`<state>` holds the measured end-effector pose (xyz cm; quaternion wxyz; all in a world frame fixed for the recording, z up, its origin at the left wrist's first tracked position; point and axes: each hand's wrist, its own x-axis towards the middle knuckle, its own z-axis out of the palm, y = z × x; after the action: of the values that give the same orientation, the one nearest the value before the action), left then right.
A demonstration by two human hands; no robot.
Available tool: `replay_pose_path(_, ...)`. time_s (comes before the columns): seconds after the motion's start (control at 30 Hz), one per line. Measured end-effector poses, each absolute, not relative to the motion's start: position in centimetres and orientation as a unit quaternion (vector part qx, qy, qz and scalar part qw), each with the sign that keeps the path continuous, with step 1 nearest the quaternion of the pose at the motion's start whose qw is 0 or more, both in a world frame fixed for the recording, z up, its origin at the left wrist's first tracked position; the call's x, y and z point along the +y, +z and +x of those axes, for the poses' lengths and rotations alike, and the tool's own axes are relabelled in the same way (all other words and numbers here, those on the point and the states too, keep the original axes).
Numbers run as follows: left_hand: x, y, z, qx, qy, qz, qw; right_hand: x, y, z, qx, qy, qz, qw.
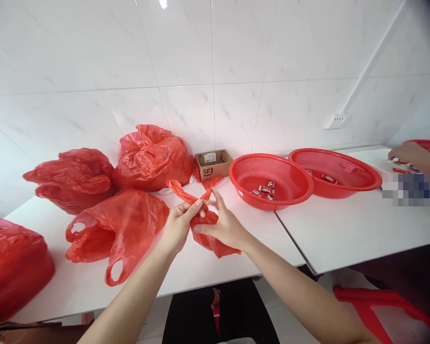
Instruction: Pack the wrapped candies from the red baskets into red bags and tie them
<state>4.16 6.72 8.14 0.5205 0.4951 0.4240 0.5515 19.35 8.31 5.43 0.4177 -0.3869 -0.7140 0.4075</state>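
Note:
My left hand (181,222) pinches the twisted neck of a small red plastic bag (215,239) between thumb and fingers. On the other side of the same bag, my right hand (224,222) grips its gathered handles, which cross over each other above the fingers. The bag's body hangs below both hands, close to the table top; whether it touches is unclear. Just left of my left forearm lies a flat red plastic bag (129,224) with its handle loops spread out. A red perforated basket (272,165) with several small wrapped packets (267,188) stands right of my hands.
Bulging red bags (150,157) stand along the back and left of the white table (251,267). A small cardboard box (217,169) sits by the wall. A second red basket (361,179) is farther right, near another person's hand (412,155). A red stool (372,298) is below.

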Motion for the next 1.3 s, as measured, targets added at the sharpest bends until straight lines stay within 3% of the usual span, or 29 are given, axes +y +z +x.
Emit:
replay_pose_path(0.1, 6.8, 8.2, 4.4, 0.411, 0.564, 0.503, 0.51, 8.4, 3.0, 19.0, -0.747, 0.448, -0.353, 0.342)
replay_pose_path(0.33, 6.9, 8.2, 3.3, 0.377, 0.601, 0.475, 0.521, 10.8, 2.7, 20.2, -0.774, 0.445, -0.327, 0.31)
replay_pose_path(0.57, 7.0, 7.3, 4.0, 0.379, 0.522, 0.524, 0.556, 12.7, 6.4, 19.8, -0.559, 0.65, -0.248, 0.451)
replay_pose_path(0.77, 7.4, 6.3, 4.3, 0.392, 0.589, 0.482, 0.516, 11.5, 9.7, 19.4, -0.523, 0.551, -0.267, 0.593)
replay_pose_path(0.9, 7.3, 7.0, 3.3, 0.408, 0.589, 0.49, 0.497, 8.0, 9.5, 20.1, -0.567, 0.518, -0.281, 0.576)
replay_pose_path(1.1, 6.3, 8.8, 1.9, 0.426, 0.537, 0.561, 0.464, 7.0, 6.2, 21.1, -0.563, 0.569, -0.332, 0.499)
replay_pose_path(1.23, 6.3, 9.4, 1.6, 0.419, 0.484, 0.641, 0.424, 8.6, 6.3, 21.4, -0.65, 0.405, -0.4, 0.503)
replay_pose_path(1.3, 6.5, 9.5, 1.6, 0.425, 0.456, 0.662, 0.416, 9.1, 6.8, 21.1, -0.684, 0.39, -0.366, 0.497)
